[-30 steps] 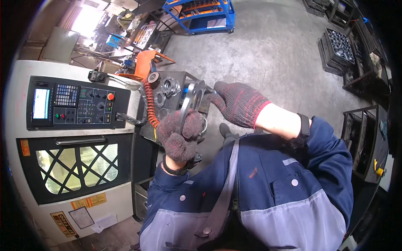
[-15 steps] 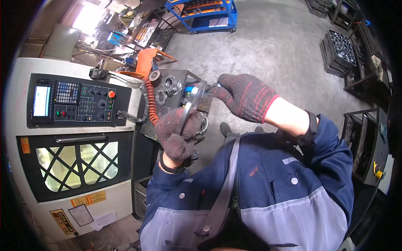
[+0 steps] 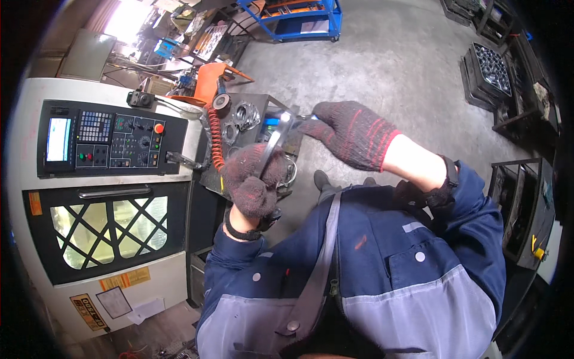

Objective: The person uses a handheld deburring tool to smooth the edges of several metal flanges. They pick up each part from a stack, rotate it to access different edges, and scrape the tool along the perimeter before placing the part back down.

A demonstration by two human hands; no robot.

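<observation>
My left hand [image 3: 254,182], in a dark knitted glove with red threads, is closed round the lower part of a shiny metal ring-shaped part [image 3: 274,145]. The part is tilted and seen nearly edge-on. My right hand [image 3: 357,136], in a matching glove, pinches a slim tool [image 3: 307,118] with a bit of blue at its grip. The tool reaches the upper end of the metal part; its exact kind and whether its tip touches cannot be made out. Below the hands, more metal rings [image 3: 245,115] lie on a dark worktable [image 3: 257,100].
A machine with a control panel [image 3: 107,140] and windowed door stands left. A coiled orange hose [image 3: 215,140] hangs beside the worktable, near an orange chair [image 3: 208,82]. A blue cart [image 3: 308,27] is ahead. At right are a crate of metal parts [image 3: 490,69] and dark racks [image 3: 523,203].
The metal part has turned slightly and shows more edge-on. My right hand with the tool has shifted slightly against the part. My left hand keeps its grip.
</observation>
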